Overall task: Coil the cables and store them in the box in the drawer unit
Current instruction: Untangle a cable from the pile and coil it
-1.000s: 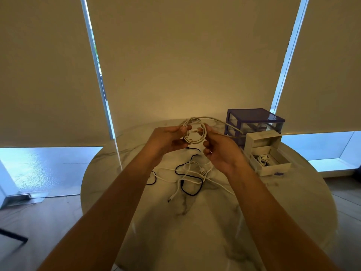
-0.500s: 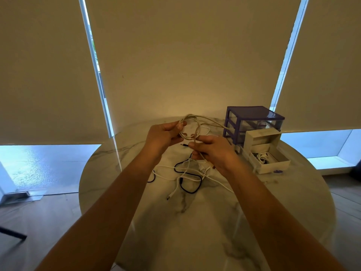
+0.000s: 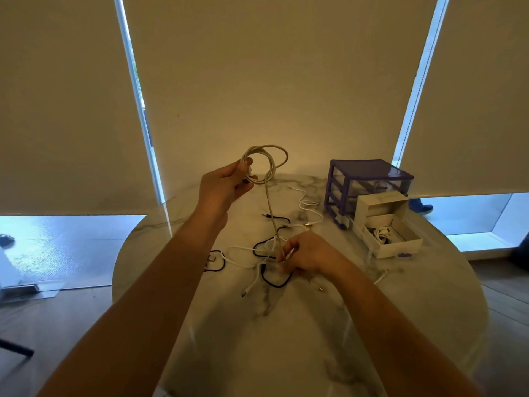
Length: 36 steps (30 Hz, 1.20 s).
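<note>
My left hand (image 3: 226,186) holds up a coiled beige cable (image 3: 264,163) above the round marble table (image 3: 300,325). One strand of that cable hangs straight down from the coil to my right hand (image 3: 305,255), which pinches its lower end just above the table. Under my right hand lies a tangle of loose white cables (image 3: 243,257) and black cables (image 3: 276,279). At the right stands a purple drawer unit (image 3: 369,179). In front of it is an open white box (image 3: 392,239) with a coiled white cable inside.
Another white cable (image 3: 307,203) snakes across the table toward the drawer unit. A small purple piece (image 3: 404,255) lies by the box. Beige roller blinds hang behind the table, and wooden floor shows on both sides.
My left hand has lifted the coil higher and to the left. My right hand has slid down along the free strand to near the table, pulling it straight.
</note>
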### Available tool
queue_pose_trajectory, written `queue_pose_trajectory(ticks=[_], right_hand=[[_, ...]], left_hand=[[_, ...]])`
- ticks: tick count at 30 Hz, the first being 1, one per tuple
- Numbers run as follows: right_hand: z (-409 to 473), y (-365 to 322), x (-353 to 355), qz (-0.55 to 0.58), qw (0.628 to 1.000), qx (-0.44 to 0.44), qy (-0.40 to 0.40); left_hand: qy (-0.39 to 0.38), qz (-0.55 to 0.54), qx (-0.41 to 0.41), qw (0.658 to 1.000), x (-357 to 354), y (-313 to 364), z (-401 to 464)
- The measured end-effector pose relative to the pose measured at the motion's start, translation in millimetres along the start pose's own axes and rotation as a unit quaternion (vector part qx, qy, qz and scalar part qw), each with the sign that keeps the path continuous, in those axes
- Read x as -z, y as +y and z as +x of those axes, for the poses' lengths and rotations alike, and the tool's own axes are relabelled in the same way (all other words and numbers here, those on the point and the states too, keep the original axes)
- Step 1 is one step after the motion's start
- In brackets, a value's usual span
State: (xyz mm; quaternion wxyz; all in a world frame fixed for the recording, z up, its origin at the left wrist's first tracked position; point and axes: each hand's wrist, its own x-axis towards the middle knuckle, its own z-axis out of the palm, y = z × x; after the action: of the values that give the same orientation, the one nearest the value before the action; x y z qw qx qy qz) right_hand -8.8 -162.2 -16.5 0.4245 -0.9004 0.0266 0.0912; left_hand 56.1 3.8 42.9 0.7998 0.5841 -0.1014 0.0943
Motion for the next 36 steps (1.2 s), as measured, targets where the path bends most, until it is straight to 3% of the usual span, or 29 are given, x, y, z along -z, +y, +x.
queue_pose_trajectory(ticks=[9, 16, 20, 25, 36], right_hand=[[5, 19, 1, -0.109, 0.991, -0.071, -0.031], [1, 6, 8, -0.088, 0.995, -0.034, -0.045], [-2, -28, 12, 0.064, 0.993, 0.076, 0.065], [2, -58, 22, 0.213, 0.942, 0.161, 0.204], [-14, -29, 23, 0.234, 0.928, 0.186, 0.22]], left_hand=[[0.056, -0.011, -0.019, 0.998, 14, 19, 16], [0.009, -0.024, -0.024, 0.999, 15, 20, 10], [-0.037, -0.02, -0.019, 0.999, 5, 12, 1], [-0.083, -0.031, 0.001, 0.996, -9, -1, -11], [-0.112, -0.043, 0.028, 0.992, -12, -10, -29]])
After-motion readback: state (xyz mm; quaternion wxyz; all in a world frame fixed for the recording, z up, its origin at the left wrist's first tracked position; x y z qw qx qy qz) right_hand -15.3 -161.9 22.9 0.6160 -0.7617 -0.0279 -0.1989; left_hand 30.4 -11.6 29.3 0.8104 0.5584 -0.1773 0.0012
